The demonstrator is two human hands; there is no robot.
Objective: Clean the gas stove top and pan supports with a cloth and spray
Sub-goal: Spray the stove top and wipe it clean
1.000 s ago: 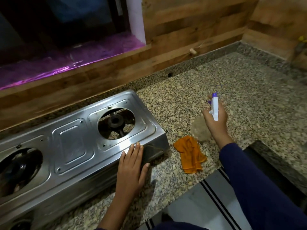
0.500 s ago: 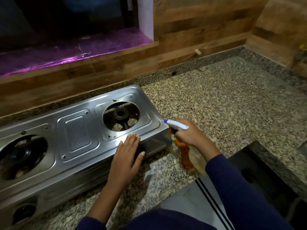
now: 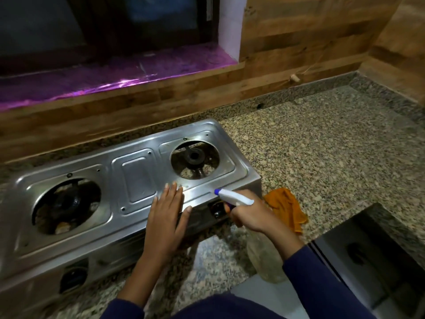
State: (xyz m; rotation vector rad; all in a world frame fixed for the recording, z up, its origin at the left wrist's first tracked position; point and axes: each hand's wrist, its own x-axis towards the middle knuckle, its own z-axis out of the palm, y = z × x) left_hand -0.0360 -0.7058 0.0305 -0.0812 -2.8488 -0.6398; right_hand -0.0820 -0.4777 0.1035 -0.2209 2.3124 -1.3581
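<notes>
Cloth [image 3: 287, 209] just beside right grip [image 3: 250, 215] on sprayer [image 3: 234, 197]

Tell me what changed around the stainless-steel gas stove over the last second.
The right hand, gripping the clear spray bottle with a white trigger head, swung it left from upright above the speckled granite counter and tipped it, nozzle now at the front right edge of the stainless-steel two-burner stove. The left hand slid slightly left, still flat on the stove. The crumpled orange cloth and stove stayed put.
</notes>
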